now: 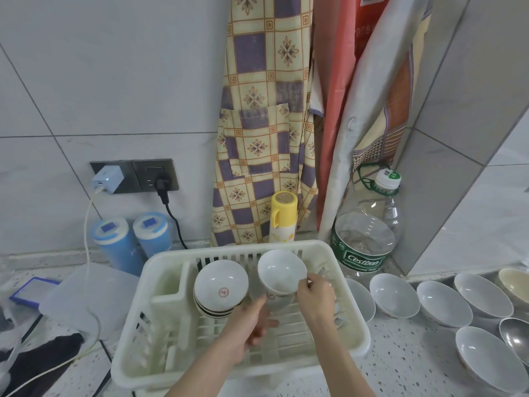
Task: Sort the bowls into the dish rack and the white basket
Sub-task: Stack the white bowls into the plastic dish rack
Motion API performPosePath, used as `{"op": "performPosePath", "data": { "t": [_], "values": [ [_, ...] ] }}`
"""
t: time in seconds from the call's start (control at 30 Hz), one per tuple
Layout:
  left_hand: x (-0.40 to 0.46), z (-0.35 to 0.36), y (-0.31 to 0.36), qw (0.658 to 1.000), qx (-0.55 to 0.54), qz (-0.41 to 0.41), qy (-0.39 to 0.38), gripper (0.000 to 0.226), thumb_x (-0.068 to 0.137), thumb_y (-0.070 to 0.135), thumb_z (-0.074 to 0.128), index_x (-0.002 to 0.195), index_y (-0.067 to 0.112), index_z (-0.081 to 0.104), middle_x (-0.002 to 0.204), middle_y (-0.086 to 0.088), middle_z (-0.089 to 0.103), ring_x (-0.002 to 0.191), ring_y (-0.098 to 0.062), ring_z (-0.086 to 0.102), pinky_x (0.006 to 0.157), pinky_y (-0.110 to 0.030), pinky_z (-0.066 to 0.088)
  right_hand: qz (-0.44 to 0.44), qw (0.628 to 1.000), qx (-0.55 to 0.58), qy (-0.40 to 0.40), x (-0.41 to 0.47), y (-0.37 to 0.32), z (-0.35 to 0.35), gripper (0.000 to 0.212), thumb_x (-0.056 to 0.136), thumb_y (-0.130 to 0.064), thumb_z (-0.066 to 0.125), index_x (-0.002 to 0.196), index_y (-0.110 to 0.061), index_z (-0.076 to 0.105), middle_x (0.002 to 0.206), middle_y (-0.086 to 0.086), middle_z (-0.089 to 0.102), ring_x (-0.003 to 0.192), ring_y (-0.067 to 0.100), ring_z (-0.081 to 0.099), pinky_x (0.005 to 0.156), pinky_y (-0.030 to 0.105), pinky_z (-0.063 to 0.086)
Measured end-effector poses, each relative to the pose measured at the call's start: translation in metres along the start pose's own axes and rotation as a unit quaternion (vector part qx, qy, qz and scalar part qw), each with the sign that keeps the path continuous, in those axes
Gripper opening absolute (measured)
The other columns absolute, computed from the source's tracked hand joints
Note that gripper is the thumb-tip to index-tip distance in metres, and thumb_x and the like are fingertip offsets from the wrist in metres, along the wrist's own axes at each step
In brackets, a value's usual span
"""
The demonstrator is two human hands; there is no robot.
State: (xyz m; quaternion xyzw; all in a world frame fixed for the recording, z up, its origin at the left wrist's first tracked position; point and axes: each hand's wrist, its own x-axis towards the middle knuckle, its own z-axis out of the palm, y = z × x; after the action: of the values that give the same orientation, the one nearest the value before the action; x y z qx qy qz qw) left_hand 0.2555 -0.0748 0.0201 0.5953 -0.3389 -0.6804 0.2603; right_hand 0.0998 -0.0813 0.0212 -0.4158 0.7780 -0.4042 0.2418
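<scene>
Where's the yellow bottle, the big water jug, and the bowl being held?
Yellow bottle [282, 222]: head view, on its yellow cap.
Water jug [365, 242]: head view, on its clear body above the green label.
Held bowl [282, 272]: head view, on its white inside.

home kitchen | tiled wall [114, 81] | hanging apron [263, 124] | dish rack [171, 353] | speckled counter [415, 362]
</scene>
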Motion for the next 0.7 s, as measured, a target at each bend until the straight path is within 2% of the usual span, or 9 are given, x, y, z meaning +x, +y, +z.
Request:
{"op": "performPosePath", "data": {
  "t": [0.17, 0.3, 0.43, 0.57, 0.7],
  "values": [
    [0.002, 0.002, -0.003, 0.999, -0.025, -0.019, 0.018, 0.044, 0.092, 0.051, 0.060, 0.112, 0.012, 0.051, 0.083, -0.016, 0.078, 0.043, -0.013, 0.045, 0.039, -0.022, 0.029, 0.002, 0.999, -0.033, -0.036, -0.001, 0.001, 0.003, 0.019, 0.091, -0.011, 0.047, 0.089, -0.002, 0.063, 0.079, 0.011, 0.066, 0.071, 0.026, 0.055, 0.052, 0.028, 0.034],
    [0.003, 0.005, -0.002, 0.998, -0.049, 0.006, 0.031, 0.034, 0.094, 0.043, 0.061, 0.117, 0.019, 0.053, 0.090, -0.020, 0.076, 0.043, -0.014, 0.048, 0.040, -0.023, 0.031, -0.005, 0.997, -0.036, -0.062, -0.004, -0.001, 0.003, 0.020, 0.090, -0.009, 0.045, 0.097, -0.004, 0.064, 0.076, 0.006, 0.063, 0.064, 0.018, 0.052, 0.049, 0.023, 0.034],
    [0.003, 0.009, -0.003, 0.997, -0.067, 0.025, 0.035, 0.019, 0.096, 0.034, 0.060, 0.108, 0.020, 0.056, 0.093, -0.021, 0.074, 0.045, -0.016, 0.051, 0.041, -0.023, 0.031, -0.003, 0.995, -0.052, -0.085, -0.006, -0.002, 0.003, 0.021, 0.088, -0.007, 0.045, 0.098, -0.006, 0.064, 0.079, 0.007, 0.064, 0.072, 0.025, 0.054, 0.055, 0.028, 0.038],
    [0.006, 0.015, -0.010, 0.995, -0.093, 0.016, 0.038, 0.006, 0.100, 0.026, 0.056, 0.099, 0.020, 0.054, 0.087, -0.018, 0.071, 0.043, -0.014, 0.055, 0.040, -0.019, 0.032, 0.006, 0.992, -0.063, -0.109, -0.005, -0.001, 0.003, 0.030, 0.085, -0.006, 0.045, 0.107, -0.009, 0.065, 0.087, 0.009, 0.069, 0.075, 0.024, 0.056, 0.051, 0.023, 0.036],
    [0.010, 0.020, -0.013, 0.992, -0.118, 0.019, 0.047, 0.002, 0.100, 0.018, 0.054, 0.100, 0.019, 0.056, 0.086, -0.018, 0.070, 0.044, -0.014, 0.055, 0.037, -0.018, 0.033, 0.032, 0.991, -0.041, -0.123, -0.005, 0.000, 0.002, 0.035, 0.084, -0.008, 0.046, 0.112, -0.013, 0.066, 0.094, 0.008, 0.071, 0.087, 0.026, 0.065, 0.066, 0.029, 0.049]
  ]
}}
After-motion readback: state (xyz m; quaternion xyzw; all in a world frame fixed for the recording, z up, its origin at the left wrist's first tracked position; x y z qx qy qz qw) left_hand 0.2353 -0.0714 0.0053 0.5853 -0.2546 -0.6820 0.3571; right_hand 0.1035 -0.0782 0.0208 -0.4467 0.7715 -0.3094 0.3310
